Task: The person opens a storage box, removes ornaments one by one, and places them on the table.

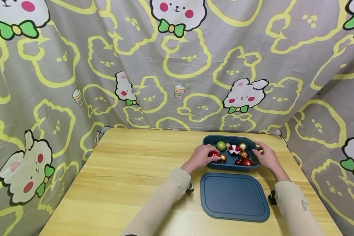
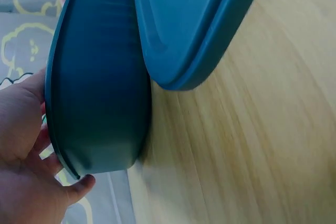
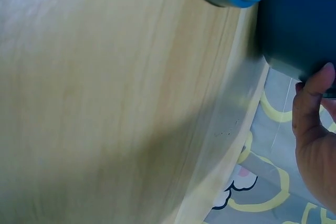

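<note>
Lid (image 1: 234, 196) beside box (image 1: 233, 167); left hand (image 1: 201, 156) curled round red bauble (image 1: 213, 153) near gold bauble (image 1: 223, 158), right hand (image 1: 266, 158) gripping box.

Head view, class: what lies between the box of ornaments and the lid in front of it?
Only a narrow, bare strip of wooden table separates box and lid; the head view shows it.

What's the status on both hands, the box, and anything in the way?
Left hand over box's left end, by a red ornament, grip unclear. Right hand gripping right rim. Box open, ornaments inside. Lid off, nearer side, not blocking.
</note>
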A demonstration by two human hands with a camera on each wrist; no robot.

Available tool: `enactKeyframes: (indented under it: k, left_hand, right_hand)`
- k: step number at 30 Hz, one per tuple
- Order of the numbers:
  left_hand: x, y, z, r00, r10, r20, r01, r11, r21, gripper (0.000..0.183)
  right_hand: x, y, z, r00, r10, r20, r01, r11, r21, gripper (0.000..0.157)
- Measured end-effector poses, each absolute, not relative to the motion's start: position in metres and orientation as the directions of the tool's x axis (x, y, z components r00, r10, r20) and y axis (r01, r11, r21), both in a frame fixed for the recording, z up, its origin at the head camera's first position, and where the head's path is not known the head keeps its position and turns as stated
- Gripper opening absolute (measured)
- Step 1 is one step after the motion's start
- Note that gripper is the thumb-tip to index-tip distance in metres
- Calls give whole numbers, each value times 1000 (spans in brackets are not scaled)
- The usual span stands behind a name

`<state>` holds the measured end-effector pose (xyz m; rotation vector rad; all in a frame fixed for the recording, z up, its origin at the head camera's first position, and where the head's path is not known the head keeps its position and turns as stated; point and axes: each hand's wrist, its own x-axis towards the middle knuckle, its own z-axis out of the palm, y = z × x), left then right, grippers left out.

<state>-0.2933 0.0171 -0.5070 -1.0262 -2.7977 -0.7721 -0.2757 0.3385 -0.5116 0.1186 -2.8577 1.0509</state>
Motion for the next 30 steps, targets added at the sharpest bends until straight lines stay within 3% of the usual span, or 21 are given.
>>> enactKeyframes:
  k: [30]
  left_hand:
    - [-292, 0, -486, -807, 495, 323, 585, 593, 552, 38]
  right_hand:
    - [-278, 340, -513, -992, -49, 119, -114, 759, -641, 49]
